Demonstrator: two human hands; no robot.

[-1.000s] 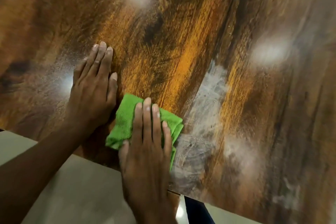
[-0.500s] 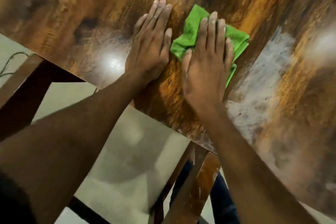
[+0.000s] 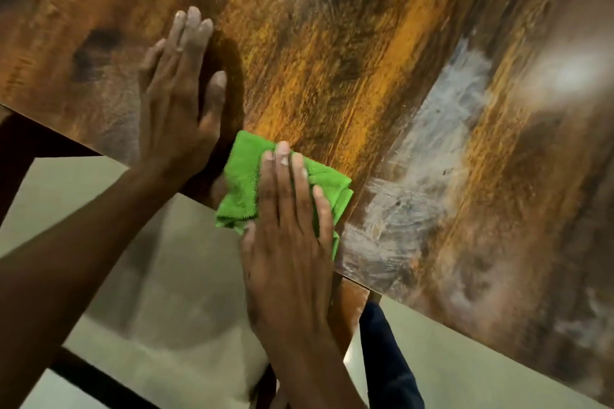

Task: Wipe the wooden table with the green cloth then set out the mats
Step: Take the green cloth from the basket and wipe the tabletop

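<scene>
Pale floor (image 3: 159, 276) and a dark trouser leg (image 3: 385, 359) nearest, below the counter edge. Right hand (image 3: 289, 242) lies flat on the green cloth (image 3: 242, 183), fingers (image 3: 282, 176) straight and close together, pressing it down at the near edge of the wooden counter (image 3: 365, 60). Cloth is bunched, long axis running roughly left-near to right-far along that edge. Left hand (image 3: 179, 100) just beside it, flat on the wood, fingers together, dusty tips pointing away. Whitish smear (image 3: 432, 149) to the right.
</scene>
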